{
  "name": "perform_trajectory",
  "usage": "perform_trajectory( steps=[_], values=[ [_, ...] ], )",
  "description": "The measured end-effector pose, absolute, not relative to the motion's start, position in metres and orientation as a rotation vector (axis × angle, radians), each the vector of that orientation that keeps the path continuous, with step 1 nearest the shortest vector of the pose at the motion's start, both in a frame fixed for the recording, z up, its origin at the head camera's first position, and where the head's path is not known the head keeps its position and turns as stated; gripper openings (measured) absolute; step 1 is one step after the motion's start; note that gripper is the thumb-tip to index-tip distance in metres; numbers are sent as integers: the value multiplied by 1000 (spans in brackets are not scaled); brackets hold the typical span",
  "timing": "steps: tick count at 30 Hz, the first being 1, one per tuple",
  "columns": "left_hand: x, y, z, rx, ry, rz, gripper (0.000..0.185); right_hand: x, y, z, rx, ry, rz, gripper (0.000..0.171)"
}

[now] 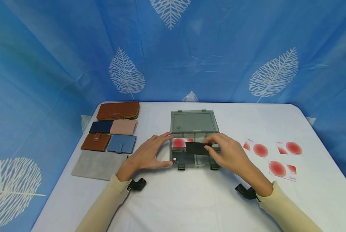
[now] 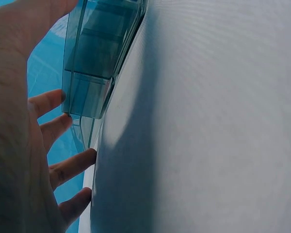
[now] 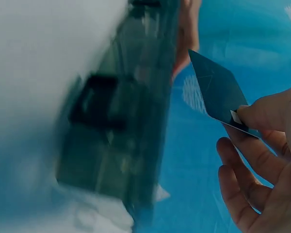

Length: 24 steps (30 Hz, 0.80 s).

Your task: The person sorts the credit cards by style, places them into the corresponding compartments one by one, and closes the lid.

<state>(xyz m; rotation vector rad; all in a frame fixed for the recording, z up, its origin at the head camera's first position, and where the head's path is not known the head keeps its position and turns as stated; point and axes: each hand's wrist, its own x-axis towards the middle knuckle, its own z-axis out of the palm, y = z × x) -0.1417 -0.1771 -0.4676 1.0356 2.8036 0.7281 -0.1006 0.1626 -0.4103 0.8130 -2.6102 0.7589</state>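
A clear grey-green divided plastic box [image 1: 200, 160] lies with its lid [image 1: 193, 121] folded back. My right hand [image 1: 232, 153] pinches a black card [image 1: 197, 148] by its right end, thumb against fingers, above the compartments; the right wrist view shows this card [image 3: 218, 90] tilted over the box. In the box lie a red-and-white card [image 1: 178, 142] in the middle row and a black VIP card [image 1: 183, 158] at front left. Along the box's left side, my left hand [image 1: 148, 153] is spread, thumb near the front corner and fingertips [image 2: 57, 99] at the wall.
At left lie a brown zip wallet [image 1: 117, 110], navy [image 1: 101, 126] and pink wallets [image 1: 123, 126], brown [image 1: 95, 142] and blue snap wallets [image 1: 122, 143] and a grey pouch [image 1: 98, 165]. Red-and-white cards [image 1: 289, 148] lie on the table's right side. Blue leaf-print cloth [image 1: 200, 58] hangs behind.
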Motion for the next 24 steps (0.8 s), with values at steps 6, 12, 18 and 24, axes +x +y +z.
perform_trajectory(
  steps=[6,12,18,24],
  values=[
    [-141,-177,-468,1034,2807,737,103,-96,146,-427,860,-2680,790,20],
    [-142,-176,-468,1015,2807,728,103,-94,138,-439,864,-2756,823,21],
    [-143,-175,-467,1023,2799,721,104,-95,137,-444,887,-2760,842,21],
    [-142,-177,-467,1036,2797,727,103,-96,136,-447,955,-2750,799,19]
  ],
)
